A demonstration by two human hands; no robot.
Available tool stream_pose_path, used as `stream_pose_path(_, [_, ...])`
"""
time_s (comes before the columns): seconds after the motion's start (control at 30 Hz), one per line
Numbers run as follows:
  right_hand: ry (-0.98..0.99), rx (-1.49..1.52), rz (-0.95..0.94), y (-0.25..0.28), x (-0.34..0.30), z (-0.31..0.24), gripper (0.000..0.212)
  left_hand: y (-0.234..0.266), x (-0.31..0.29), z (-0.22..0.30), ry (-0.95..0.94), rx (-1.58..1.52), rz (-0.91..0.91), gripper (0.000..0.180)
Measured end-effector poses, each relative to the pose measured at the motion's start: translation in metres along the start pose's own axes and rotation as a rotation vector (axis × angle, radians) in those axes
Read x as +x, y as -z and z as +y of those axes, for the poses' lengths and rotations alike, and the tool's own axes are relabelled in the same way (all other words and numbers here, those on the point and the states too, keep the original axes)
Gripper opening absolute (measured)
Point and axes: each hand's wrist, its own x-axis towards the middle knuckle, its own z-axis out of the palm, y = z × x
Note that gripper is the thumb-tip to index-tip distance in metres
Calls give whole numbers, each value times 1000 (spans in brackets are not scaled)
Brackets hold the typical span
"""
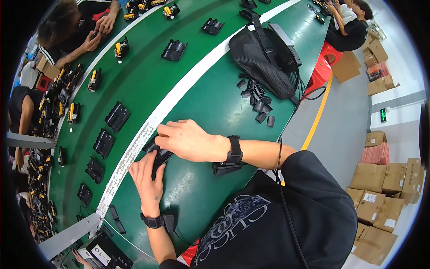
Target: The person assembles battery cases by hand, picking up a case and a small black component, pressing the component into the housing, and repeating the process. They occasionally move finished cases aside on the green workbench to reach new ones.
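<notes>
A black plastic housing (162, 157) lies between my two hands, over the green work table and close to the white rail. My left hand (147, 178) grips its near side, thumb and fingers curled against it. From above and to the right, my right hand (190, 141) has its fingers closed on the far end. Much of the housing is hidden under the fingers, so its full shape does not show. Both wrists carry black straps with small boxes. Beyond my right hand lies a loose pile of small black plastic pieces (258, 101).
A black mesh bag (264, 58) sits at the far right with cables hanging off the edge. Black shells (117, 116) and yellow-black assemblies (121, 49) are spread on the green belt beyond the white rail (179, 89). Co-workers sit opposite. Cardboard boxes (376, 179) stand right.
</notes>
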Motion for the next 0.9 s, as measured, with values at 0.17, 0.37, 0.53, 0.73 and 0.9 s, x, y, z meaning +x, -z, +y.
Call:
stream_pose_path(0.17, [-38, 221, 111, -17, 3, -5, 9, -8, -20, -21, 9, 25, 78, 42])
stream_pose_path(0.37, [-187, 223, 112, -29, 3, -5, 7, 1, -34, -40, -13, -11, 61, 22])
stream_pose_path(0.53, [-237, 266, 77, -39, 5, -8, 9, 2, -43, -41, -16, -38, 83, 19])
stream_pose_path(0.73, [-246, 341, 47, -39, 3, -6, 10, 8, -43, -39, -11, 39, 247, 21])
stream_pose_path(0.9, [-355, 494, -138, -34, 4, -12, 13, 8, -49, -38, 239, -144, 276, 31])
